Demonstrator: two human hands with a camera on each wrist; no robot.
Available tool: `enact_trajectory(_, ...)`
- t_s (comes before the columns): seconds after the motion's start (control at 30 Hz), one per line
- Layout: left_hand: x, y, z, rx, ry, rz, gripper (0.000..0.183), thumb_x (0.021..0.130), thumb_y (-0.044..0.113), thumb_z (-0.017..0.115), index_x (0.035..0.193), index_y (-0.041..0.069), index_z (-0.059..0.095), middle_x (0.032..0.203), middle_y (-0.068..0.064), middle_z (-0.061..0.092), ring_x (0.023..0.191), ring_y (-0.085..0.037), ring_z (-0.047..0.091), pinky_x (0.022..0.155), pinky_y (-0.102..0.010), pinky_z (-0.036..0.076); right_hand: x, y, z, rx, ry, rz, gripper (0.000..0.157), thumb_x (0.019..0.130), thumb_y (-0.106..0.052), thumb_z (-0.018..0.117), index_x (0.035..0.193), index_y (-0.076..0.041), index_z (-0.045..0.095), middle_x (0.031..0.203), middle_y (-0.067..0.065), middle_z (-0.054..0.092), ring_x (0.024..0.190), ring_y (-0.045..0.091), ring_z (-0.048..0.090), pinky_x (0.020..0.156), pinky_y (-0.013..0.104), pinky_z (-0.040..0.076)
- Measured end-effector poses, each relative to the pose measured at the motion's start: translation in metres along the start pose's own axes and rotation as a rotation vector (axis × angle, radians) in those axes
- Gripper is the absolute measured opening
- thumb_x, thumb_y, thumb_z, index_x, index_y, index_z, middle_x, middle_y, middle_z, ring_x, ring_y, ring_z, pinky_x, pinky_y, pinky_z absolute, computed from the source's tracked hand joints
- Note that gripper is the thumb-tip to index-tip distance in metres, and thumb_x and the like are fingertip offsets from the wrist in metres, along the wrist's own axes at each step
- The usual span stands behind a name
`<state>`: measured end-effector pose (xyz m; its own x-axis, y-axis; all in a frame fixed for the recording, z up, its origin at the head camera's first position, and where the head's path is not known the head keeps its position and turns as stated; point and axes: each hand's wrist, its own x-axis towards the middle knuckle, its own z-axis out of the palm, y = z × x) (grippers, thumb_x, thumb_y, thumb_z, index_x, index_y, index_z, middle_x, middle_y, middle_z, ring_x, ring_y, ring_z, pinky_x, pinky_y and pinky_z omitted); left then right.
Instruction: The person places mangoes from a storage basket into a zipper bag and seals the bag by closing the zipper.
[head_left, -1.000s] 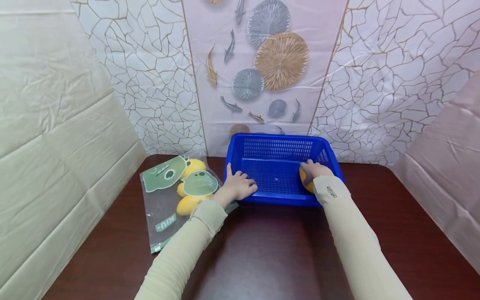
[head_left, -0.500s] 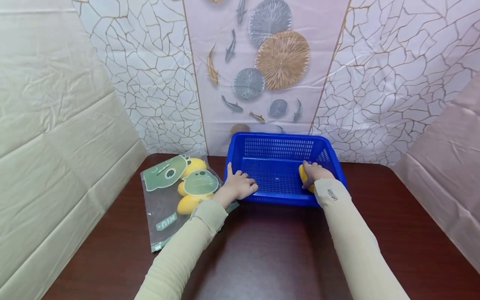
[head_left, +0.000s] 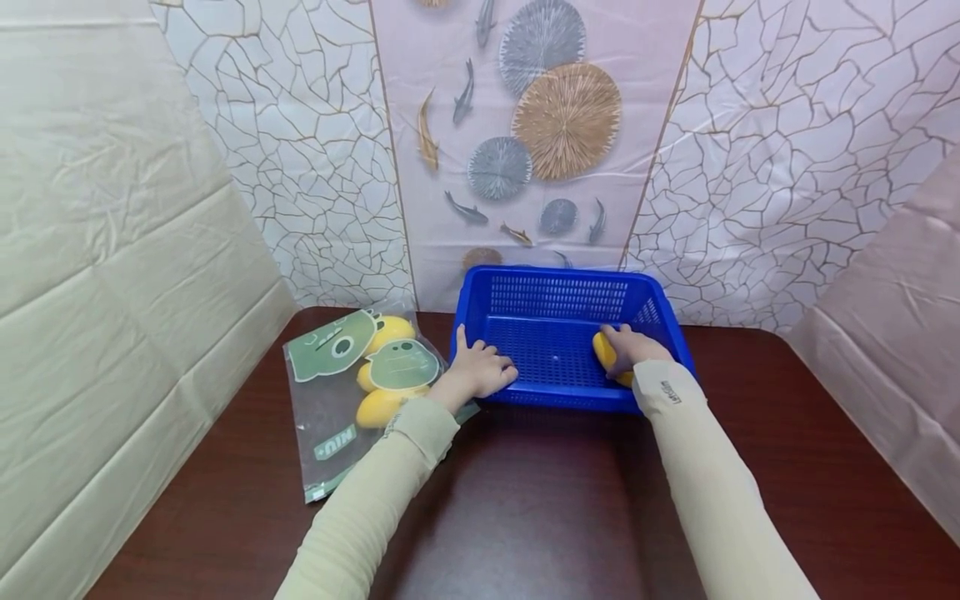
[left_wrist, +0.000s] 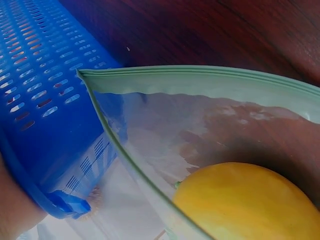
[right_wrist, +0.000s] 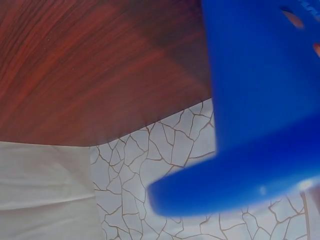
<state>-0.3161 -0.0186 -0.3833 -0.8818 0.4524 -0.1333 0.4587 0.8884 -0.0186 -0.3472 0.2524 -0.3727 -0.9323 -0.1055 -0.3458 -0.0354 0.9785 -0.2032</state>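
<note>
My right hand grips a yellow mango inside the right end of the blue plastic basket. Part of that mango is hidden behind the fingers. On the basket's front left corner rests my left hand, its fingers spread over the rim. Beside it lies a clear zip bag with green cartoon prints and several yellow mangoes inside. The left wrist view shows the bag's green zip edge and one mango up close. In the right wrist view, only the basket's wall and rim appear; the right hand is out of sight.
A dark reddish wooden table carries everything. Behind the basket hangs a patterned cloth, close to its back rim. Pale cloth screens close off the left and right sides.
My right hand has shifted slightly left within the basket, with the mango in its grasp. The left hand stays on the basket's corner, and the bag looks the same.
</note>
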Motion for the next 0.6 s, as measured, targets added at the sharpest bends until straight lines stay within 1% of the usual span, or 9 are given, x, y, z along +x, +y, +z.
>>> enact_trajectory(0.03,0.000,0.000,0.000,-0.002,-0.001,-0.002,0.047,0.099,0.044,0.027,0.136,0.028,0.051,0.143,-0.001,0.048,0.136,-0.026,0.036,0.112,-0.061,-0.005,0.000,0.000,0.000,0.001,-0.001,0.001,0.085,0.087,-0.016,0.065,0.150,-0.005,0.009,0.151,0.035,0.004,0.134,0.051,0.024,0.107,0.062,0.027)
enact_trajectory(0.17,0.001,0.001,-0.002,-0.006,-0.005,-0.010,0.047,0.099,0.044,0.027,0.135,0.028,0.052,0.143,-0.001,0.047,0.136,-0.026,0.036,0.112,-0.061,-0.005,0.000,0.002,-0.002,-0.002,0.006,-0.009,0.085,0.086,-0.016,0.066,0.150,-0.005,0.012,0.151,0.034,0.006,0.134,0.051,0.025,0.106,0.062,0.027)
enact_trajectory(0.27,0.002,0.001,-0.003,-0.013,-0.005,-0.015,0.046,0.100,0.043,0.027,0.135,0.027,0.052,0.143,-0.001,0.048,0.136,-0.026,0.036,0.112,-0.061,-0.005,-0.001,0.002,-0.003,-0.045,0.037,-0.040,0.084,0.084,-0.016,0.068,0.149,-0.003,0.016,0.147,0.034,0.019,0.124,0.048,0.038,0.101,0.060,0.035)
enact_trajectory(0.37,0.002,0.000,-0.004,-0.016,-0.008,-0.019,0.046,0.100,0.044,0.027,0.135,0.028,0.052,0.143,-0.001,0.048,0.137,-0.026,0.036,0.113,-0.061,-0.004,-0.004,0.000,-0.006,-0.083,0.072,-0.075,0.083,0.081,-0.016,0.069,0.147,-0.003,0.021,0.140,0.034,0.030,0.112,0.044,0.047,0.093,0.057,0.042)
enact_trajectory(0.4,0.002,0.000,-0.004,-0.017,-0.009,-0.018,0.047,0.100,0.044,0.027,0.135,0.028,0.052,0.143,-0.001,0.048,0.137,-0.026,0.036,0.112,-0.061,-0.004,-0.005,0.000,-0.007,-0.091,0.084,-0.085,0.083,0.080,-0.016,0.070,0.147,-0.003,0.023,0.137,0.033,0.033,0.107,0.042,0.048,0.091,0.056,0.043)
enact_trajectory(0.5,0.003,0.000,-0.003,-0.018,-0.012,-0.017,0.047,0.099,0.045,0.026,0.135,0.027,0.052,0.143,0.000,0.047,0.137,-0.026,0.035,0.112,-0.061,-0.004,-0.009,-0.003,-0.010,-0.074,0.099,-0.104,0.081,0.079,-0.014,0.069,0.146,-0.005,0.026,0.133,0.030,0.036,0.102,0.040,0.050,0.088,0.054,0.045)
enact_trajectory(0.6,0.003,0.000,-0.004,-0.025,-0.009,-0.016,0.047,0.099,0.044,0.027,0.135,0.027,0.052,0.143,-0.001,0.048,0.137,-0.027,0.036,0.112,-0.061,-0.004,-0.011,-0.004,-0.012,-0.062,0.108,-0.114,0.079,0.079,-0.013,0.068,0.146,-0.007,0.027,0.131,0.027,0.036,0.100,0.039,0.049,0.087,0.054,0.045)
